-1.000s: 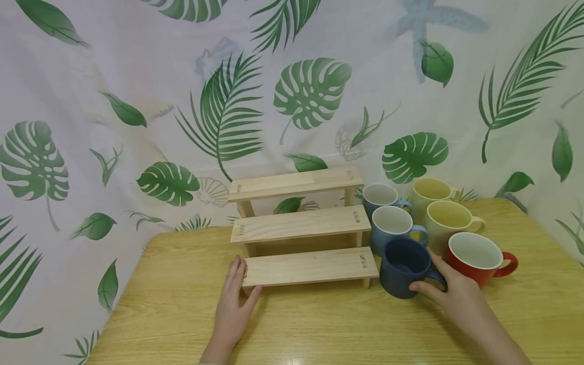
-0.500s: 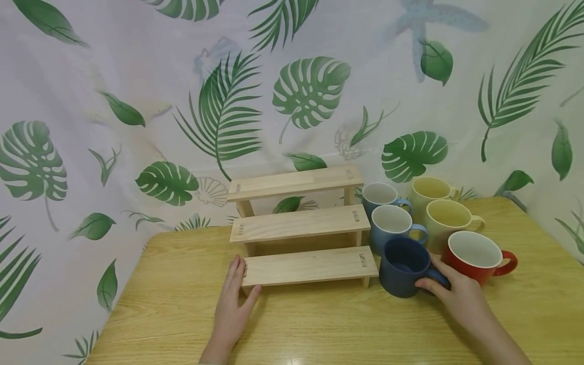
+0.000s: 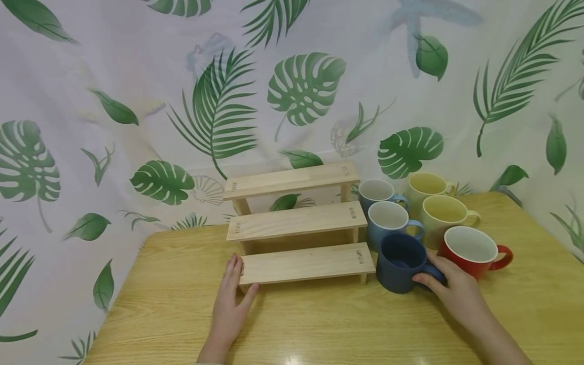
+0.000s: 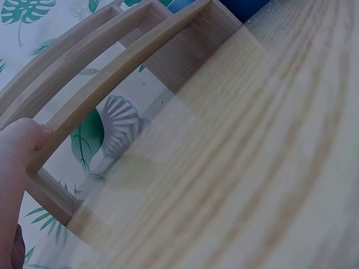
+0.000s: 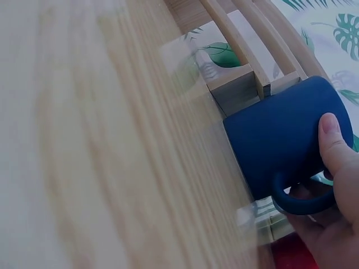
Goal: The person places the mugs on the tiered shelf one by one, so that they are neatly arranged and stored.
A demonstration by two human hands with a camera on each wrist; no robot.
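Observation:
My right hand (image 3: 458, 291) grips the dark blue mug (image 3: 397, 266) by its handle at the front right of a three-step wooden rack (image 3: 301, 263). The mug is upright, beside the rack's lowest step. In the right wrist view, the thumb lies against the mug's (image 5: 280, 134) wall above the handle, and the other fingers are partly hidden behind it. My left hand (image 3: 228, 304) rests at the left end of the lowest step, fingers extended along the side and thumb at the front edge. The left wrist view shows that thumb touching the step's front edge.
Behind the dark blue mug stand two light blue mugs (image 3: 388, 228), with two yellow mugs (image 3: 444, 223) to their right. A red mug (image 3: 470, 253) with white inside sits close beside my right hand. A leaf-printed cloth (image 3: 305, 30) hangs behind the wooden table (image 3: 159, 294).
The head view has shifted slightly, so everything sits a little higher and further left. My right thumb has moved slightly on the mug's handle. My left hand keeps its place on the rack.

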